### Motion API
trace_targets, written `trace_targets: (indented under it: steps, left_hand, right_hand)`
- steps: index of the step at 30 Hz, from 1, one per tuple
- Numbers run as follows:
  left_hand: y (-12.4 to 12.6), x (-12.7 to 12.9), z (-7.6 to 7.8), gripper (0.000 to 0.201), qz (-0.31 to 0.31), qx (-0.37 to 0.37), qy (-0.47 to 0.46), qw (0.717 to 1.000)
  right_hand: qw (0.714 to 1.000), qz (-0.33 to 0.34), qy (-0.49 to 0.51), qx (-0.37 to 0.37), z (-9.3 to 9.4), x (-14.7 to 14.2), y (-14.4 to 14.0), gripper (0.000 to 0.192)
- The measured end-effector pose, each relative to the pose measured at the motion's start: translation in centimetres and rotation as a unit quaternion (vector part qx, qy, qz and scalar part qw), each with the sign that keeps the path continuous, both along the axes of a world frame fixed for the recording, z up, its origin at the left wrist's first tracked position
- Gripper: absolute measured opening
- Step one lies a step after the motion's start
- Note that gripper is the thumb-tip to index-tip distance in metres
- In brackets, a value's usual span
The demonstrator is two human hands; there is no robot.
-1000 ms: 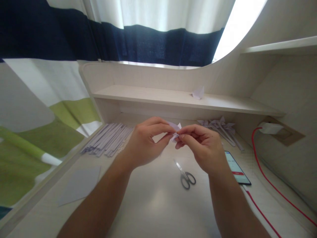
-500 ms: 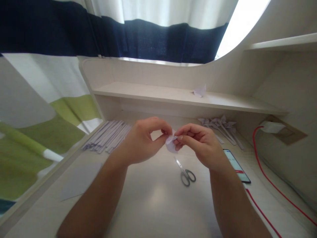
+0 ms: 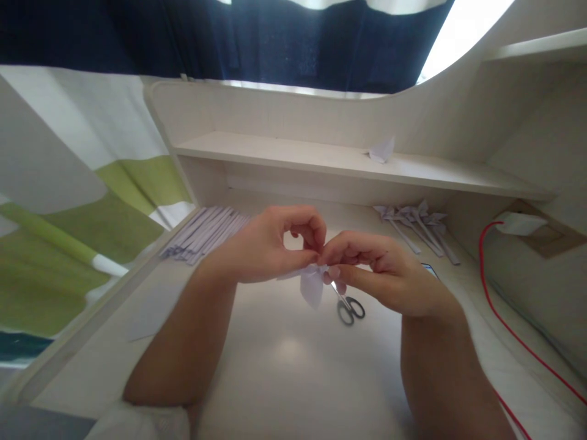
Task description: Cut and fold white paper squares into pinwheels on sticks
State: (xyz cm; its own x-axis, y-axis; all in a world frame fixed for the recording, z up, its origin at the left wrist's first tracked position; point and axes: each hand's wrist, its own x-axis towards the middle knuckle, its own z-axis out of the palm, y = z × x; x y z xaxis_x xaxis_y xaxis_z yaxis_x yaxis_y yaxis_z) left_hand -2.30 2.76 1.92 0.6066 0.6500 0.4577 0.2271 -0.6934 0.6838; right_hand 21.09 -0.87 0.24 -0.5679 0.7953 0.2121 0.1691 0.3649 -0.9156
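A small folded white paper piece [image 3: 312, 287] with pointed flaps is pinched between my two hands above the desk. My left hand [image 3: 279, 244] grips it from the left, thumb and fingertips closed together. From the right, my right hand [image 3: 373, 269] pinches its edge between thumb and fingers. One flap hangs down and another points left; the rest is hidden behind the fingertips. Just below my right fingertips, scissors [image 3: 349, 308] with dark handles lie on the desk, their blades partly covered by that hand.
Rolled paper sticks [image 3: 206, 235] lie in a pile at the left. Paper pinwheel-like flowers on sticks [image 3: 417, 223] rest at the back right. A folded paper [image 3: 382, 150] stands on the shelf [image 3: 284, 153]. A paper sheet [image 3: 153, 308], phone [image 3: 430, 269] and red cable [image 3: 504, 308] flank my arms.
The view has tilted downward. Both hands have shifted their grip, and the paper's flaps now spread out below and left of the fingers. My right forearm now covers most of the phone.
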Motion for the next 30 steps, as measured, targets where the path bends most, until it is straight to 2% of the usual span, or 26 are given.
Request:
trace_targets:
  steps: [7,11,15,18,22,24,26,28,30]
  left_hand:
    - [0.5,-0.1,0.4,0.010,-0.071,-0.071,0.003,0.995]
    - [1.0,-0.2,0.0,0.009,-0.087,-0.088,-0.030,0.992]
    - [1.0,0.2,-0.6,0.007,-0.016,-0.049,-0.117,0.992]
    - [1.0,0.7,-0.8,0.006,0.058,-0.002,-0.195,0.979]
    - [1.2,1.2,-0.9,0.006,0.151,0.075,-0.303,0.938]
    - [1.4,1.1,-0.9,0.009,0.174,0.114,-0.353,0.912]
    - [1.5,0.7,-0.9,0.013,0.182,0.139,-0.375,0.898]
    - [1.5,0.3,-1.0,0.013,0.179,0.134,-0.341,0.913]
    - [1.5,0.1,-1.2,0.011,0.148,0.104,-0.265,0.947]
  right_hand:
    - [0.999,0.010,-0.048,0.023,0.5,-0.2,-0.7,0.019]
    - [0.999,0.001,-0.033,0.010,0.5,-0.3,-0.6,0.018]
    - [1.000,-0.020,-0.005,-0.007,0.4,-0.4,-0.6,0.015]
    - [0.999,-0.041,0.028,-0.021,0.5,-0.8,-0.5,0.010]
    - [0.993,-0.065,0.092,-0.042,0.3,-1.2,0.1,0.005]
    - [0.988,-0.077,0.126,-0.048,0.0,-1.1,0.6,0.004]
    - [0.979,-0.101,0.168,-0.047,-0.4,-0.9,1.2,0.005]
    - [0.965,-0.147,0.213,-0.041,-0.7,-0.6,1.7,0.005]
    - [0.948,-0.204,0.243,-0.034,-0.9,-0.5,2.1,0.004]
